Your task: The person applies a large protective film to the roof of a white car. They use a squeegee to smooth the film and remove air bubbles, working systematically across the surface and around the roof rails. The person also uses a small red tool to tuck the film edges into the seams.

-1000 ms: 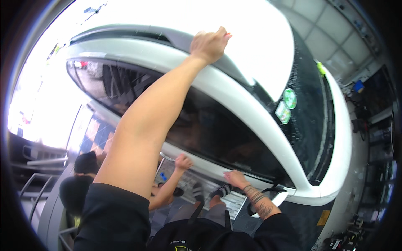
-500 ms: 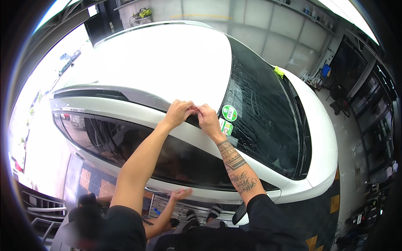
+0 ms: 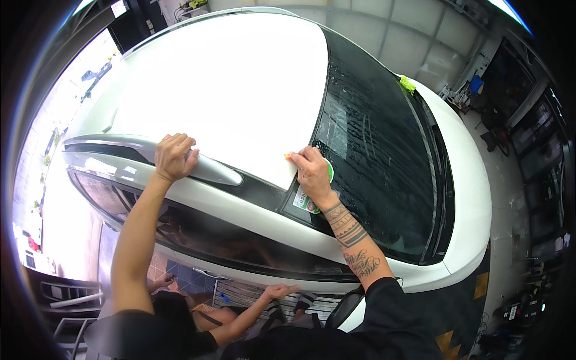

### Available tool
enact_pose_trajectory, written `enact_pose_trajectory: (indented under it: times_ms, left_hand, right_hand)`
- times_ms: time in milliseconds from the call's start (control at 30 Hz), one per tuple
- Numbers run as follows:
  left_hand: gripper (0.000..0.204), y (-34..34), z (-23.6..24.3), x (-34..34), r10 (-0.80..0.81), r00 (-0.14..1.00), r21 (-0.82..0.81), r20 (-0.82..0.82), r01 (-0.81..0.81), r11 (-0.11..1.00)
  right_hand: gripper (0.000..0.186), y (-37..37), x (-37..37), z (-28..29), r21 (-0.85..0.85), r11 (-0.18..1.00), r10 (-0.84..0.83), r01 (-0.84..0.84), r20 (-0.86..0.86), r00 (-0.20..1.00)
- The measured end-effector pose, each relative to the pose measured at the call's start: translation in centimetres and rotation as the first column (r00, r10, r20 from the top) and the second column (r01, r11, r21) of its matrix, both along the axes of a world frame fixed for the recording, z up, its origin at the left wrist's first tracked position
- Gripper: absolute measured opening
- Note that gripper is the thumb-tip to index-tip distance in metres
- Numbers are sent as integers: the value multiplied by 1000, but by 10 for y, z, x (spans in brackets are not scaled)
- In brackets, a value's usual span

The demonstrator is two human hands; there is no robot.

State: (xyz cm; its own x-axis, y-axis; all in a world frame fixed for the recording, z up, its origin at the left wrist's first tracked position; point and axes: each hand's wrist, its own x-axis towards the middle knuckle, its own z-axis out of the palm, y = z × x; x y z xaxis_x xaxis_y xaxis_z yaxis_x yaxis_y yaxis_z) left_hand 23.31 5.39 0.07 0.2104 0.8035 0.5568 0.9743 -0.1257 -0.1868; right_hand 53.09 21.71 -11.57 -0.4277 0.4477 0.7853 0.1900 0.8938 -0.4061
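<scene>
A white car (image 3: 228, 78) spreads below me. My left hand (image 3: 174, 157) is closed on the silver roof rail (image 3: 216, 170) along the near side of the roof. My right hand (image 3: 309, 171) pinches a small orange item (image 3: 288, 156), too small to name, at the roof's edge beside the windshield (image 3: 378, 156). Round and square stickers (image 3: 306, 202) sit on the glass under that hand, partly hidden by it.
A co-worker's hand (image 3: 276, 291) is below the car's side window, over a slatted metal platform (image 3: 324, 303). A yellow-green cloth (image 3: 407, 84) lies at the windshield's far edge. Metal railings (image 3: 75, 298) stand lower left; equipment (image 3: 516, 312) lines the right wall.
My hands, together at the roof's near edge half a second ago, have parted: the left moved left onto the rail, the right stayed by the windshield, shifting slightly right.
</scene>
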Motion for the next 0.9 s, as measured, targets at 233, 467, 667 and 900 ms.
enact_pose_trajectory:
  times_ms: [233,467,667,900]
  left_hand:
    - [34,-9,6,-27,-32,999,12,-9,32,999]
    - [42,5,1,-54,-31,999,-14,21,31,999]
    - [49,-6,2,-66,40,999,-58,-32,-42,997]
    - [51,-11,2,-61,53,999,-50,-5,-53,997]
  right_hand:
    - [13,196,-62,3,-132,981,-147,141,-34,989]
    - [16,400,-95,-8,-83,904,-415,418,60,908]
    - [15,306,-81,-1,-102,994,-26,28,12,1000]
    - [20,265,-78,4,-87,990,112,-113,-8,994]
